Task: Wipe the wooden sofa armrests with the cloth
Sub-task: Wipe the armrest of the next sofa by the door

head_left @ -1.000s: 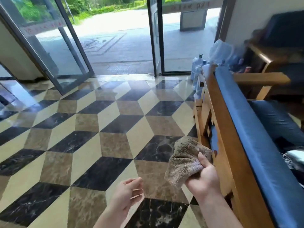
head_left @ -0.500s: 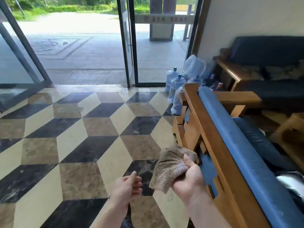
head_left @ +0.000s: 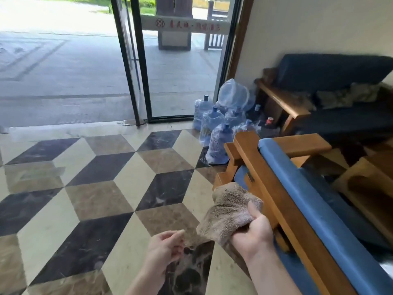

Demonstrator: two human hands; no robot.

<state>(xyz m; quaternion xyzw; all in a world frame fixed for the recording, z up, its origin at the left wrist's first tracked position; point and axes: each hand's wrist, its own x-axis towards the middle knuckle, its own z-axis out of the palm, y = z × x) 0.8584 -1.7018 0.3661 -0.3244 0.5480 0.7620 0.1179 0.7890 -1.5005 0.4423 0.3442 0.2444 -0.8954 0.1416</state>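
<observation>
A wooden sofa [head_left: 274, 194] with blue cushions runs along the right, seen from behind its backrest. Its far armrest [head_left: 306, 143] is a flat wooden board past the blue cushion top. My right hand [head_left: 253, 233] grips a crumpled grey-brown cloth [head_left: 229, 211], held just left of the sofa's wooden back rail. My left hand [head_left: 165, 248] hangs lower left of the cloth, fingers loosely curled, holding nothing.
Several blue water jugs [head_left: 221, 128] in plastic wrap stand by the sofa's far end. A second dark sofa [head_left: 331, 99] with a wooden armrest sits against the wall. A wooden table [head_left: 370, 182] is at right. Glass doors [head_left: 131, 60] open onto a patio; the floor is patterned marble.
The view has swung right and closer to the sofa's far end. My right hand keeps the cloth beside the back rail; my left hand's fingers have curled in more.
</observation>
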